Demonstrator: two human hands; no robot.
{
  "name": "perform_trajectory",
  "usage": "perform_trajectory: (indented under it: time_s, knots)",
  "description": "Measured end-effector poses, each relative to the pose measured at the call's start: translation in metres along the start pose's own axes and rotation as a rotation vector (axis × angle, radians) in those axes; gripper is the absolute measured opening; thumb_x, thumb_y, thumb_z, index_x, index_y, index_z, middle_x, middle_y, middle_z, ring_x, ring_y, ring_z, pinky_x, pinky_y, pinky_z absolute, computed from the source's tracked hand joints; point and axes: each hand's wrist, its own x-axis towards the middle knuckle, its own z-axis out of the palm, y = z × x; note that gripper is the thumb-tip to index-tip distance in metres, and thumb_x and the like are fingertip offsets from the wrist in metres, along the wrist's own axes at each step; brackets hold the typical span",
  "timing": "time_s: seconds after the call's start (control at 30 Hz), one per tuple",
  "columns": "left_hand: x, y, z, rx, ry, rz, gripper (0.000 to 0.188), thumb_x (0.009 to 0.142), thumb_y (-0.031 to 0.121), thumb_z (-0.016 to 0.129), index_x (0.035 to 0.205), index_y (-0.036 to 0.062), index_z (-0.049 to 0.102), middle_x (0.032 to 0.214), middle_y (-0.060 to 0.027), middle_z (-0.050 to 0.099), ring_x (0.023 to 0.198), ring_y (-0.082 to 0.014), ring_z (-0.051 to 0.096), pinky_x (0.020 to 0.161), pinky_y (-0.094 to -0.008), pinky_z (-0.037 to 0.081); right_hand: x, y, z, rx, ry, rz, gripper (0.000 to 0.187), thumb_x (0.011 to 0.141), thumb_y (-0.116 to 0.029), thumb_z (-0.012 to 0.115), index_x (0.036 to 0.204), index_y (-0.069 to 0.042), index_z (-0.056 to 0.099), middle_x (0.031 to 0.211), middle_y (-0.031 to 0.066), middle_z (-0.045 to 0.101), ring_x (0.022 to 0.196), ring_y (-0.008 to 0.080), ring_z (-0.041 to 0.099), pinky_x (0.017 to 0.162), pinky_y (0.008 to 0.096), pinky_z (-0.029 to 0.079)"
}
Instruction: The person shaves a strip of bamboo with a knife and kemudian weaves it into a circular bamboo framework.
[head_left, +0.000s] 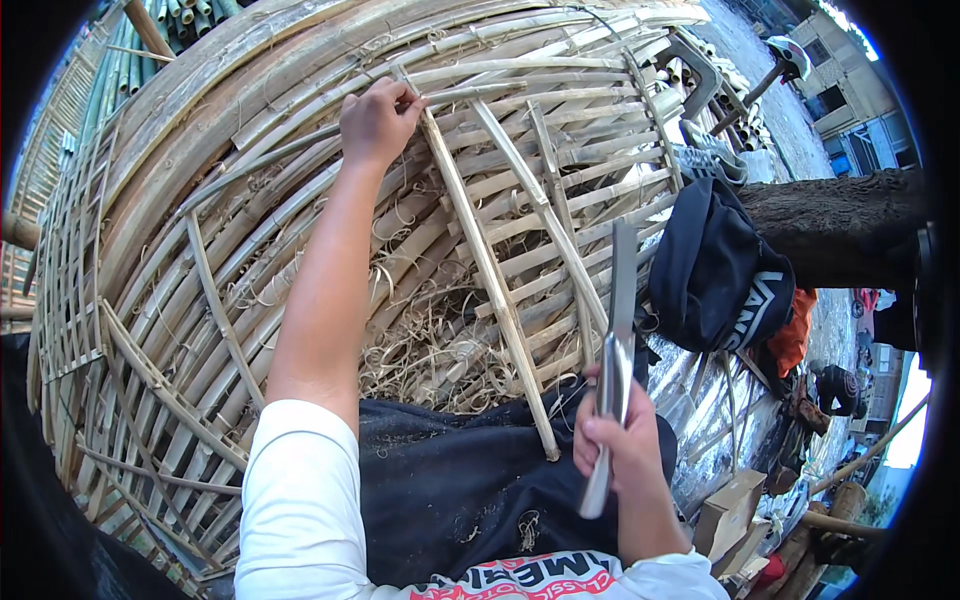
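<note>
Showing a seated person at work with split bamboo, the head view looks down past a dark apron [470,480] onto a floor of laid bamboo slats [200,300]. The left hand [375,122] reaches forward at arm's length, its fingers pinched shut around the far end of a long bamboo strip [490,270]. This strip runs from that hand back toward the lap, its near end resting at the apron's edge. The right hand [622,450] is closed in a fist around the handle of a long flat metal blade [620,310], which points up and away from the body, just beside the strip but not visibly touching it.

The strip is judged light, springy and stiff along its length, yet likely to bend if lifted by one end alone; its split edges look sharp and fibrous, so a pinch on the flat faces, as seen, suits it better than a grip across the edges. The surface appears dry and pale, with a matte, straw-coloured grain.

Curled shavings [430,350] lie heaped between the slats ahead of the knees, thin and brittle in look. A woven bamboo lattice panel [70,290] stands at the left. A dark cloth bag [715,270] rests at the right, near a rough tree trunk [840,220]; a cardboard box [730,510] lies below it.
</note>
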Motion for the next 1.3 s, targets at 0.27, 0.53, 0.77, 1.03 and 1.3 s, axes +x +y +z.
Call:
perform_trajectory:
  time_s: [0.27, 0.53, 0.77, 1.03, 1.3]
  knots:
    - [-0.002, 0.016, -0.002, -0.025, -0.053, -0.055, 0.022, 0.081, 0.036, 0.073, 0.077, 0.0148, 0.068, 0.08, -0.0022, 0.065, 0.073, -0.0253, 0.062, 0.077, -0.0384, 0.044, 0.117, -0.002, 0.048, -0.423, 0.015, -0.097, 0.052, 0.082, 0.002, 0.058, 0.127, 0.0, 0.033, 0.073, 0.0061, 0.051, 0.049, 0.0118, 0.052, 0.039, 0.0277, 0.046]
    - [-0.001, 0.006, -0.009, -0.047, -0.056, -0.078, 0.022, 0.08, 0.036, 0.074, 0.076, 0.0147, 0.068, 0.078, -0.0017, 0.063, 0.07, -0.0252, 0.06, 0.075, -0.0375, 0.043, 0.219, -0.011, 0.082, -0.551, -0.072, -0.228, 0.038, 0.095, -0.019, 0.061, 0.122, -0.003, 0.04, 0.066, 0.0017, 0.053, 0.048, 0.0101, 0.054, 0.039, 0.0262, 0.047]
    - [-0.002, 0.009, -0.013, -0.037, -0.062, -0.082, 0.022, 0.08, 0.036, 0.075, 0.078, 0.0142, 0.069, 0.081, -0.0017, 0.065, 0.07, -0.0253, 0.061, 0.076, -0.0382, 0.043, 0.231, -0.022, 0.098, -0.665, -0.062, -0.107, 0.037, 0.1, -0.036, 0.053, 0.124, -0.008, 0.046, 0.071, 0.0014, 0.053, 0.05, 0.0093, 0.053, 0.041, 0.0262, 0.047]
    - [-0.002, 0.005, -0.01, -0.04, -0.035, -0.062, 0.017, 0.078, 0.032, 0.075, 0.079, 0.0152, 0.071, 0.081, -0.0015, 0.067, 0.076, -0.0222, 0.066, 0.075, -0.0391, 0.043, 0.233, -0.018, 0.095, -0.765, -0.066, -0.093, 0.036, 0.101, -0.037, 0.05, 0.123, -0.008, 0.046, 0.071, 0.0019, 0.053, 0.048, 0.01, 0.052, 0.041, 0.0269, 0.047]
    - [-0.003, 0.002, -0.008, -0.032, -0.013, -0.044, 0.016, 0.079, 0.031, 0.073, 0.08, 0.0155, 0.07, 0.081, -0.0007, 0.065, 0.073, -0.0232, 0.063, 0.076, -0.0373, 0.043, 0.228, -0.016, 0.102, -0.703, -0.036, -0.108, 0.033, 0.101, -0.036, 0.049, 0.12, -0.009, 0.048, 0.07, 0.0022, 0.053, 0.047, 0.01, 0.052, 0.04, 0.027, 0.047]
